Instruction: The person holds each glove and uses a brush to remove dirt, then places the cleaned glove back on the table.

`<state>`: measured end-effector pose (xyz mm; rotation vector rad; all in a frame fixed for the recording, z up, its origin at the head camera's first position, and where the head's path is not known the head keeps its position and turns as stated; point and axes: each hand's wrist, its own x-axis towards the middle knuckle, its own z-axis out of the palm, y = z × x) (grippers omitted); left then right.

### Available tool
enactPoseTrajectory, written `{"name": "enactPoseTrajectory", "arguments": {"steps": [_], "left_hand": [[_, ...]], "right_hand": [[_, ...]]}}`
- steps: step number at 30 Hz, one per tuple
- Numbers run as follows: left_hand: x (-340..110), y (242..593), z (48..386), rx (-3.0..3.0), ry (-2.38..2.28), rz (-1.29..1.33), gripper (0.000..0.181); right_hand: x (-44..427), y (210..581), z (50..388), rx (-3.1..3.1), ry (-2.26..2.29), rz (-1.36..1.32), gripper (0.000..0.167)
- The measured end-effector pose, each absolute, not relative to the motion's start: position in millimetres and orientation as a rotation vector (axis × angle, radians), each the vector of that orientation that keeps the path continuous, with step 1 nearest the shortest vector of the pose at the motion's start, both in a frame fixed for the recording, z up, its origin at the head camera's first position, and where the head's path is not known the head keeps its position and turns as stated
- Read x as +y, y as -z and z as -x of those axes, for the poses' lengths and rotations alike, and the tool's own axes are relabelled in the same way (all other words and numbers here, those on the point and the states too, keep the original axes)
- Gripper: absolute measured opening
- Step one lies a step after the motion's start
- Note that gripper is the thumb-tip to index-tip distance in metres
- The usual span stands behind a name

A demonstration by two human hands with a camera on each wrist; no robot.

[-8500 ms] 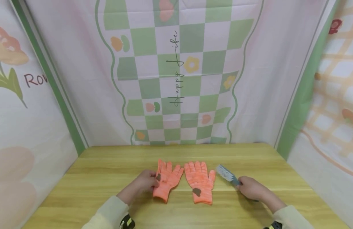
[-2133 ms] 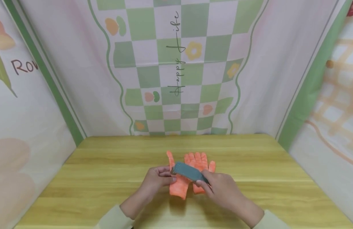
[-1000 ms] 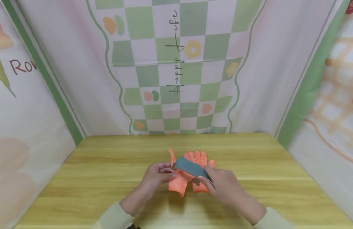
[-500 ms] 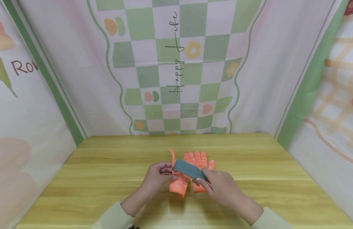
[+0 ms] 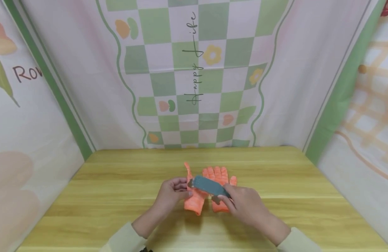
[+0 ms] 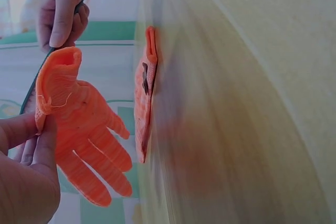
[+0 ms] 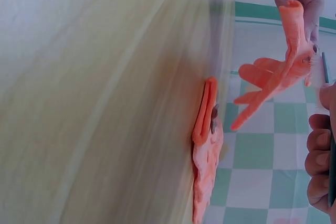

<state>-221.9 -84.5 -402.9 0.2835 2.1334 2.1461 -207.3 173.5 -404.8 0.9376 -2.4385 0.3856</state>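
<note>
Left hand [image 5: 171, 193] pinched one orange glove [image 5: 195, 202] above table [image 5: 118, 182]; right hand [image 5: 246, 203] gripped brush [image 5: 210, 185] at that glove's brown spot [image 5: 190, 183].

I am facing a green-checked cloth [image 5: 209, 84] with "Happy Life" lettering [image 5: 192, 59] beyond the wood-grain table [image 5: 118, 175]; a flower-printed sheet [image 5: 33, 129] is hanging on my left, an orange-plaid sheet [image 5: 365, 119] on my right.
</note>
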Motion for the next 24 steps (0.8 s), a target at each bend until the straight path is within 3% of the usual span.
{"name": "enactPoseTrajectory", "arguments": {"steps": [11,24], "left_hand": [[-92,403,226,2.140,-2.168,-0.276,0.036],[-91,401,225,2.127,-2.136,-0.302,0.038]], "right_hand": [[194,404,212,-2.607,-0.272,-0.675,0.023],[162,395,205,-2.465,-0.431,-0.926,0.025]]}}
